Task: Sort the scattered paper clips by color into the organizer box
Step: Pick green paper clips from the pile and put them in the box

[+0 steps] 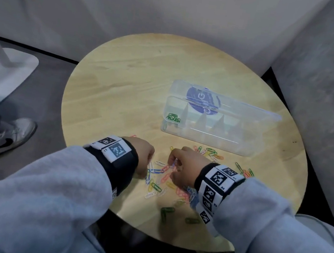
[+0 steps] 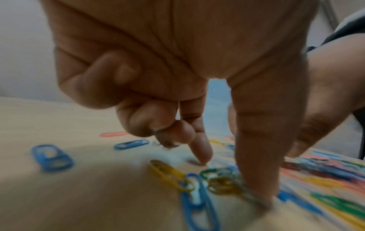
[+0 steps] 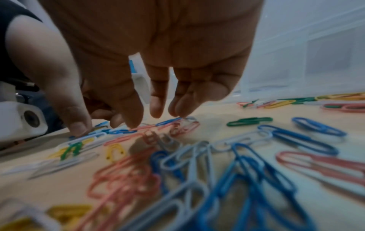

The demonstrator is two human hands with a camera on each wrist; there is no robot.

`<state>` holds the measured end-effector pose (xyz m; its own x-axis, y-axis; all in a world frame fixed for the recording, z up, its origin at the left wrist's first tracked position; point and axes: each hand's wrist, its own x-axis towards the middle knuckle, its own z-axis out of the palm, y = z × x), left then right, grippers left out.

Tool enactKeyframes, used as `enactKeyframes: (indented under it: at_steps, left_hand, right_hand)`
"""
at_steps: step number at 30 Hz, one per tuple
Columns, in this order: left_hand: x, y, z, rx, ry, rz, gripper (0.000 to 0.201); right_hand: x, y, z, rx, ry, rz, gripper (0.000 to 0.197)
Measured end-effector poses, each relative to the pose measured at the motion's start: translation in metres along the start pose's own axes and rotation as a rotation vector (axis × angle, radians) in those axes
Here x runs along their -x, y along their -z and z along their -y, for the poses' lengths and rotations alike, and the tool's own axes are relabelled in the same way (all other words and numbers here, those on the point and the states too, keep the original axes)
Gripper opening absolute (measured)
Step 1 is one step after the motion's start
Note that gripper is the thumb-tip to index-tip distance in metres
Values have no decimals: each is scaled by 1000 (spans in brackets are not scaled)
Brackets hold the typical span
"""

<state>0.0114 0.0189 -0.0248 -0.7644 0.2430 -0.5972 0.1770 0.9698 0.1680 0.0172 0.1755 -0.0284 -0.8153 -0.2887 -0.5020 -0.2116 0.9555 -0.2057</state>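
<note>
Round pale wooden table. At 2 o'clock: clear plastic organizer box, lid up, green clips in leftmost compartment. At 6 o'clock: scattered vinyl-coated wire paper clips, mixed colors. Left hand on clips, index finger and thumb extended, nothing gripped. Right hand fingertips loosely down, touching clips.

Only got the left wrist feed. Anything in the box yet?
Observer: Yes. The head view shows a few green clips in the left end compartment of the box. The other compartments look empty.
Operator: Lid?
Observer: The lid is open, tipped back behind the compartments.
Operator: Right hand holding anything?
Observer: Not visibly. In the right wrist view the right hand has its fingers hanging down, with the tips touching blue and red clips on the table.
</note>
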Motion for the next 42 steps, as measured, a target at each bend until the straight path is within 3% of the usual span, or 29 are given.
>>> enactKeyframes:
  at_steps: [4, 8, 12, 17, 22, 25, 28, 32, 34, 37, 42]
  left_hand:
    - [-3, 6, 7, 37, 28, -72, 20]
    - [-4, 2, 7, 37, -19, -38, 19]
    - [-5, -5, 3, 1, -111, 22, 18]
    - [-16, -9, 11, 7, -125, 3, 16]
    - [-17, -8, 14, 84, -142, 47, 11]
    - [-18, -6, 18, 131, -151, 44, 16]
    - [-15, -4, 20, 224, -153, 17, 18]
    - [-12, 7, 30, 410, -170, -17, 22]
    - [-11, 12, 36, 574, -190, 0, 25]
    - [-13, 17, 39, 835, -168, -7, 23]
    - [-18, 17, 33, 1130, -52, 5, 37]
  right_hand:
    - [-9, 2, 4, -52, 41, -87, 26]
    - [-20, 3, 15, -2, 43, -20, 24]
    - [-26, 5, 23, 46, 31, 18, 4]
    - [-24, 7, 16, 13, -14, 47, 10]
    - [-20, 10, 8, -108, -45, 53, 15]
    - [-17, 15, -3, -344, -100, 11, 22]
    - [-14, 19, -16, -587, -109, -6, 25]
    - [-15, 14, -23, -1089, -97, 45, 29]
    - [-17, 12, -22, -1196, -126, 67, 34]
    - [-18, 7, -17, -1117, -136, 91, 38]
    - [-15, 4, -6, -885, -29, 171, 23]
